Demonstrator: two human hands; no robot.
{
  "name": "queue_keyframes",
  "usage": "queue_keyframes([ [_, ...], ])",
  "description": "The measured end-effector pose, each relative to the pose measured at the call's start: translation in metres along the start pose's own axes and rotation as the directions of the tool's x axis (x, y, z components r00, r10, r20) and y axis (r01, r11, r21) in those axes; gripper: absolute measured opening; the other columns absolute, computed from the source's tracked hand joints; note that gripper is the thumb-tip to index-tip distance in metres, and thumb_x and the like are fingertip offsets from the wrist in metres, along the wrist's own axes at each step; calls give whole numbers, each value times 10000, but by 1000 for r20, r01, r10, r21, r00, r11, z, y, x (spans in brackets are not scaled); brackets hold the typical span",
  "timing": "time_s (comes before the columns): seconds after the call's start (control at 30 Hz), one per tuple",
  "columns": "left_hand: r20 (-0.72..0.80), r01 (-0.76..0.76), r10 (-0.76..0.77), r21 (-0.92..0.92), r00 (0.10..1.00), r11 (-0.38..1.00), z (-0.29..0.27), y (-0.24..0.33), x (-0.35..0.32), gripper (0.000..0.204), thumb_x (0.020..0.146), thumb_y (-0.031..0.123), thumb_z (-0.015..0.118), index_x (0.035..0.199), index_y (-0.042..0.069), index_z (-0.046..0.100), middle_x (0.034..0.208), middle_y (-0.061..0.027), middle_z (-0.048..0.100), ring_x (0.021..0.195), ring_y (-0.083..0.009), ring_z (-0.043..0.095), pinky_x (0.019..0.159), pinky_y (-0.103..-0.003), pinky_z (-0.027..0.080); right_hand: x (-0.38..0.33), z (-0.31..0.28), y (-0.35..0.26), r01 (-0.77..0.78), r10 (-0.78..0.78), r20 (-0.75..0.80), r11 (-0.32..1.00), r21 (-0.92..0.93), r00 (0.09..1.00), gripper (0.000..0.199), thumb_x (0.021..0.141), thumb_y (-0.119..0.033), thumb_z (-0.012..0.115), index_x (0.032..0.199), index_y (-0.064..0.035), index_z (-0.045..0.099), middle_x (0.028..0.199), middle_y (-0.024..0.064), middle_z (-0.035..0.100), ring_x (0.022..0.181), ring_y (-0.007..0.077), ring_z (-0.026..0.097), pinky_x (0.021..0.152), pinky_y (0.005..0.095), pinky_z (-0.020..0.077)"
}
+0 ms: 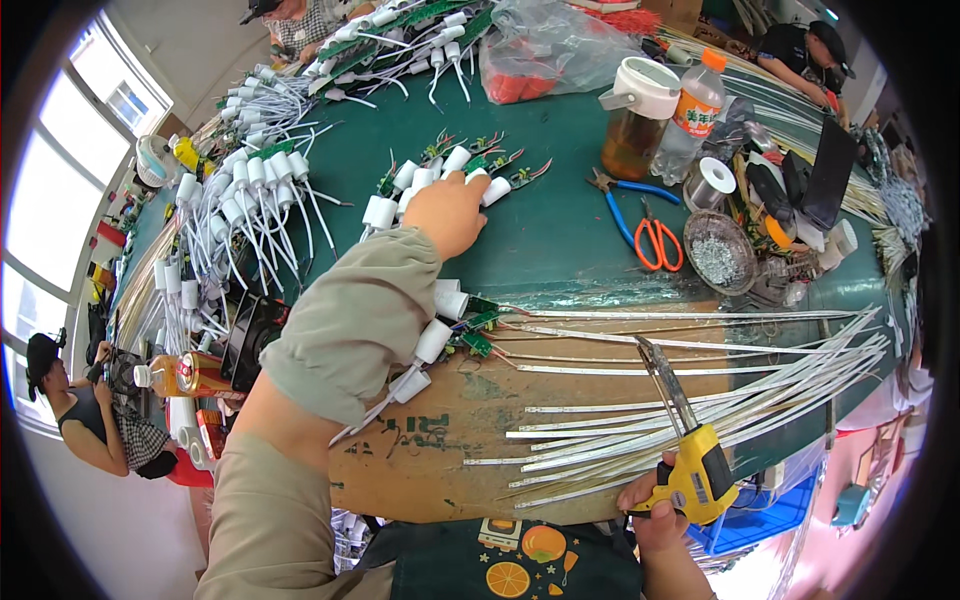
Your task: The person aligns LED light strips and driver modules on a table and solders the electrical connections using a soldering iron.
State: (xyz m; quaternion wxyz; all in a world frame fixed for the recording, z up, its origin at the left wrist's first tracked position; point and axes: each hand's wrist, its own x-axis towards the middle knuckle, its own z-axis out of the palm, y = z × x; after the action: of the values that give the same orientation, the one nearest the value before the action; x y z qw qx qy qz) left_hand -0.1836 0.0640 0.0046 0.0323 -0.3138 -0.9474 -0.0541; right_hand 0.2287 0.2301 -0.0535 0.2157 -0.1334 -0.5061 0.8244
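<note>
My left hand (447, 213) reaches across to a small pile of white cylinders (380, 212) with green circuit boards. Its fingers curl down over one cylinder; the fingertips are partly hidden. In my right hand (655, 515) is a yellow and black soldering gun (698, 478), its long metal tip pointing up and away over the strips. Thin white LED strips (620, 440) lie side by side on the brown cardboard (440, 450). Near my left forearm, white cylinders with circuit boards (432, 342) lie beside the strips, and thin wires join some boards to strips.
Blue-handled pliers (618, 205), orange-handled snips (658, 240), a bowl of small pale bits (718, 250) and a solder spool (712, 178) are at right. Behind them stand a jug (635, 120) and a bottle (690, 115). More wired cylinders (245, 195) heap at left. Other people sit around.
</note>
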Motion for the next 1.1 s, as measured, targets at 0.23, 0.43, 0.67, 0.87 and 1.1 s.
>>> queue_keyframes([
  [0.23, -125, -26, 13, -99, 992, 995, 26, -1, 9, 222, 909, 133, 586, 1120, 77, 627, 1054, -201, 652, 947, -394, 660, 802, -481, 538, -4, -9, 3, -21, 22, 39, 1000, -4, 999, 761, 862, -359, 761, 1397, -8, 351, 748, 81, 555, 625, 216, 588, 603, 362, 540],
  [0.43, -264, -89, 36, -191, 964, 978, -29, 5, -26, 289, 900, 120, 586, 1181, 78, 639, 1063, -188, 686, 968, -382, 652, 820, -495, 509, -5, -4, 0, -42, 41, 28, 997, 64, 999, 754, 853, -339, 777, 1388, 24, 387, 762, 59, 556, 670, 166, 553, 612, 333, 522],
  [0.67, -28, -444, 444, 2, 896, 896, -110, 25, -158, 389, 803, 73, 628, 1189, 116, 644, 804, -36, 592, 815, -247, 600, 755, -384, 461, -3, -4, -2, -37, 37, 7, 999, -18, 999, 805, 839, -438, 781, 1399, -33, 368, 753, 61, 559, 618, 209, 584, 578, 341, 514],
  [0.87, 132, -357, 355, -8, 926, 934, -67, 16, -211, 419, 726, 9, 651, 1137, 90, 654, 1010, -62, 625, 845, -245, 593, 761, -377, 445, -1, -2, -5, -83, 81, 25, 994, 66, 996, 777, 822, -318, 795, 1404, 9, 398, 791, 58, 584, 674, 171, 578, 591, 311, 521],
  [1.1, -55, -430, 428, -183, 902, 884, -47, 62, -203, 474, 688, 77, 743, 1149, 87, 636, 1078, -72, 607, 1008, -287, 607, 817, -402, 478, 2, 1, -9, -40, 42, 35, 997, -61, 998, 798, 855, -457, 758, 1387, -15, 360, 745, 60, 557, 606, 199, 589, 562, 324, 522],
])
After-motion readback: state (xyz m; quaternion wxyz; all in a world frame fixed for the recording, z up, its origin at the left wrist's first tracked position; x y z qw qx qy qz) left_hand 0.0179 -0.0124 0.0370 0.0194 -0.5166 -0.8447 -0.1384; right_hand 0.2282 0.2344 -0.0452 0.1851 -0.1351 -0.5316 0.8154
